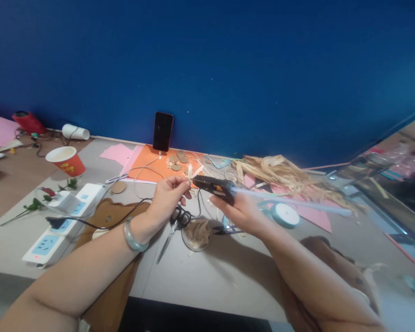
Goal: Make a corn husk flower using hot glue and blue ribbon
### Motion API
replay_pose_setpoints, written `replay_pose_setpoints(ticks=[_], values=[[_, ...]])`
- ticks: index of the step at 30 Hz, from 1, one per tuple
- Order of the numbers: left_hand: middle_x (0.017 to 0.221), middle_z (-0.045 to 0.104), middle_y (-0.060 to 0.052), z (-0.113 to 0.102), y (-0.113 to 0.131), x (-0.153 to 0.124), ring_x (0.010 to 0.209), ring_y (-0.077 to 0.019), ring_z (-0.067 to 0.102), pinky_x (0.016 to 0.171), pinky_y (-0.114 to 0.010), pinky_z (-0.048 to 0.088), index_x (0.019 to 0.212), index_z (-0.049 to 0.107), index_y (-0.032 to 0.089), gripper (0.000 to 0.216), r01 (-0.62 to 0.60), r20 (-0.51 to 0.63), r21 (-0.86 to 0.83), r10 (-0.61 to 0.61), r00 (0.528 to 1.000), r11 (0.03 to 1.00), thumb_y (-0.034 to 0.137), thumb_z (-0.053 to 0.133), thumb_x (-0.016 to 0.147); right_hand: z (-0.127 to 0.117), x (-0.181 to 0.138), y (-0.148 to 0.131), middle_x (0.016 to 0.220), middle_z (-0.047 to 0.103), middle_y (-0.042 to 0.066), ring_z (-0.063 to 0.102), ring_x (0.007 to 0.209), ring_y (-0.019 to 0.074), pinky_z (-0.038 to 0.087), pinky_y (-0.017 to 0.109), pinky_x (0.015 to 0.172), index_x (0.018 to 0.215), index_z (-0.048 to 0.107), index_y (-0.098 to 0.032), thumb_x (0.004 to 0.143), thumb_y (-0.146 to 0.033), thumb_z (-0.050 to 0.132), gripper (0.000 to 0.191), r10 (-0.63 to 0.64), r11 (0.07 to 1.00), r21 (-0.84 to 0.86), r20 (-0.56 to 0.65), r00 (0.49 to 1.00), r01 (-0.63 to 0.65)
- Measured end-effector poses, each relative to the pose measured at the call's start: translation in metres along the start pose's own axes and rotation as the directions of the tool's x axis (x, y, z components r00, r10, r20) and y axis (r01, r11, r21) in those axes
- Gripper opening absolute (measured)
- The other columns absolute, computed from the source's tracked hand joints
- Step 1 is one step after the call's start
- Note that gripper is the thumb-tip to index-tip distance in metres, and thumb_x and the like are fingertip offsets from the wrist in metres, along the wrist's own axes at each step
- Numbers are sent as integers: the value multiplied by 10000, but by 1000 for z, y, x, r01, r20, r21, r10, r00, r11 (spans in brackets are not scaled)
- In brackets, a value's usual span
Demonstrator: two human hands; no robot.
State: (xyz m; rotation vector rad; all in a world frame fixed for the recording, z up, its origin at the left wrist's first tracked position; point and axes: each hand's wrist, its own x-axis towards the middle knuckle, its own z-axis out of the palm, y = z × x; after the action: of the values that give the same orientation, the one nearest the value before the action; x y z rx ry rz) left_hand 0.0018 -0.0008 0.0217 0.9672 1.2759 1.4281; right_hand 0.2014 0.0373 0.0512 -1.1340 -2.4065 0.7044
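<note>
Reaching fwd from bottom edge, nearest cam, w/ L forearm [79,272] & R forearm [307,267]. Facing big blue wall [207,78]. Working over cluttered grey tabletop [180,286]. Passing L forearm over brown piece [114,286] w/ snap; having heap of dried husks [280,170] at back R, white pwr strip [71,221] at L, orange sheet [148,154] at back ctr. Grasping black glue gun [214,183] in R hand [242,214], wrapping fingers round it, pointing nozzle L, w/ translucent glue stick [290,200] behind. Seeing dark-screened phone [163,131] upright vs. wall. Having scissors [174,227] just L of round dish [186,244] of husk bits. Wearing pale bangle [135,236] on L wrist. Pinching small pale strip [190,171] w/ thumb & fingertips of L hand [168,198], right by nozzle; not making out contact or gap.
</note>
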Motion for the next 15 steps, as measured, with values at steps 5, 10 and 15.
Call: replay_pose_setpoints(ticks=[5, 10, 15], values=[[547, 605, 10, 1, 0, 0, 415, -64, 500, 425, -182, 391, 794, 637, 120, 224, -3, 2, -4, 3, 1000, 1000, 339, 671, 763, 0, 0, -1, 705, 589, 40, 536, 649, 166, 421, 264, 576, 893, 622, -137, 913, -503, 426, 417, -15, 1000, 8, -5, 1000, 15], [541, 600, 12, 2, 2, 0, 415, -60, 498, 429, -177, 397, 778, 639, 119, 216, 8, 5, -16, -8, 1000, 1000, 332, 668, 764, -1, -1, -3, 665, 571, 26, 521, 617, 152, 403, 255, 560, 823, 607, -138, 910, -487, 438, 397, -15, 1000, -3, -25, 1000, 14], [548, 602, 11, 1, 1, 0, 413, -60, 501, 424, -177, 386, 792, 640, 117, 222, 9, 3, -7, -9, 1000, 1000, 336, 666, 767, -1, -1, -2, 671, 579, 32, 524, 627, 160, 405, 258, 559, 840, 620, -136, 910, -493, 432, 410, -15, 1000, -11, -18, 1000, 15]])
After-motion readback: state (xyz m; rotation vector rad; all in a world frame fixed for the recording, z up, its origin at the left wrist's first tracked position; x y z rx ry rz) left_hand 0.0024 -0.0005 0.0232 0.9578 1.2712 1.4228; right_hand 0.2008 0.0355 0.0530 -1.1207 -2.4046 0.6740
